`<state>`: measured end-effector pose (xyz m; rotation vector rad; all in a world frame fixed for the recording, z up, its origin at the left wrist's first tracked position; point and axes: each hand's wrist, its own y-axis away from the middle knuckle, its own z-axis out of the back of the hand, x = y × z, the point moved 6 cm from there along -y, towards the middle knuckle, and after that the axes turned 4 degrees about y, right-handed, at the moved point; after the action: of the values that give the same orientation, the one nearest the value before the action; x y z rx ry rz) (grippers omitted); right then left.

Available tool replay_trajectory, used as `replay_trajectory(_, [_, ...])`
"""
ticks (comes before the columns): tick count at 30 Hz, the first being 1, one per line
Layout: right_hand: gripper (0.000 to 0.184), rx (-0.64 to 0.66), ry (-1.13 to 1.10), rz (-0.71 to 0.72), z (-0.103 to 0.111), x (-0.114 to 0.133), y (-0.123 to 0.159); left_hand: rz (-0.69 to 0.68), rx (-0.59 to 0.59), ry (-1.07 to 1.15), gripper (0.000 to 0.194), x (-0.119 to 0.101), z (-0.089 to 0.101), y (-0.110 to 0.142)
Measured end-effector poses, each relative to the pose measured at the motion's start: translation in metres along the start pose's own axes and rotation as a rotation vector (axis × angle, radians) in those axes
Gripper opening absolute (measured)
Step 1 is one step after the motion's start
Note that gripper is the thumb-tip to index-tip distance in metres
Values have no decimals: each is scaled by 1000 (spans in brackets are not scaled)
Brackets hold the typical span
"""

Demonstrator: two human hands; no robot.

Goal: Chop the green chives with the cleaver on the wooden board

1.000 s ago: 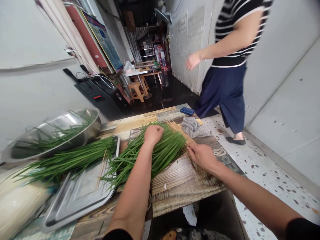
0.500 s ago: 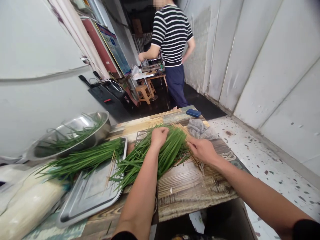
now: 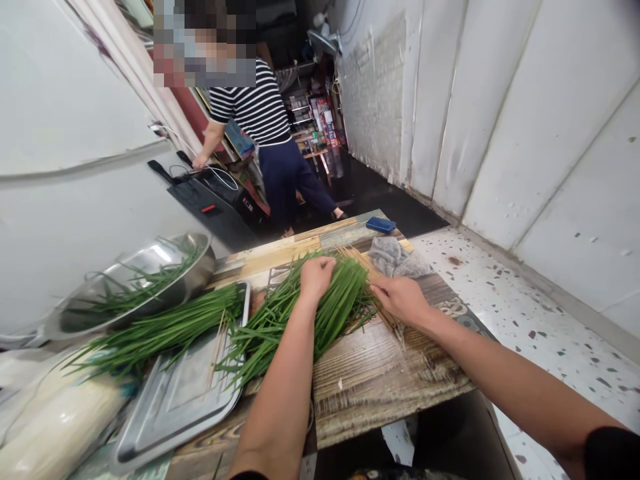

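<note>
A loose pile of green garlic chives (image 3: 345, 293) lies on the wood-patterned table. My left hand (image 3: 317, 275) is over the far part of this pile, its fingers closed on chives; the fingertips are partly hidden. Just right of the pile, a bundle of bamboo skewers (image 3: 394, 324) lies on the tabletop. My right hand (image 3: 400, 295) is at these skewers, with thumb and fingers pinched together on a thin skewer beside the cut chive ends. To the left, a metal tray (image 3: 175, 413) holds more chives (image 3: 185, 327) and a few skewers (image 3: 218, 347).
A steel basin (image 3: 197, 267) with chives stands at the back left, a filled plastic bag (image 3: 65, 427) before it. A grey cloth (image 3: 395, 257) and a blue box (image 3: 381, 225) lie at the table's far right. A person in a striped top (image 3: 255, 107) is beyond the table.
The person in the striped top has moved left and leans with an arm toward the black case. My view has shifted slightly; both my hands stay almost in place at the chives and skewers.
</note>
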<state>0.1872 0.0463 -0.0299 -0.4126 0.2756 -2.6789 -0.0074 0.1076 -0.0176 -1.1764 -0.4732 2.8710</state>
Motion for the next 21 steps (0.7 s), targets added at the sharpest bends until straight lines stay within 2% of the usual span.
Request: replay_trajectory(21, [34, -29, 2, 27, -2, 0, 1, -87, -11, -160, 21, -15, -2, 5])
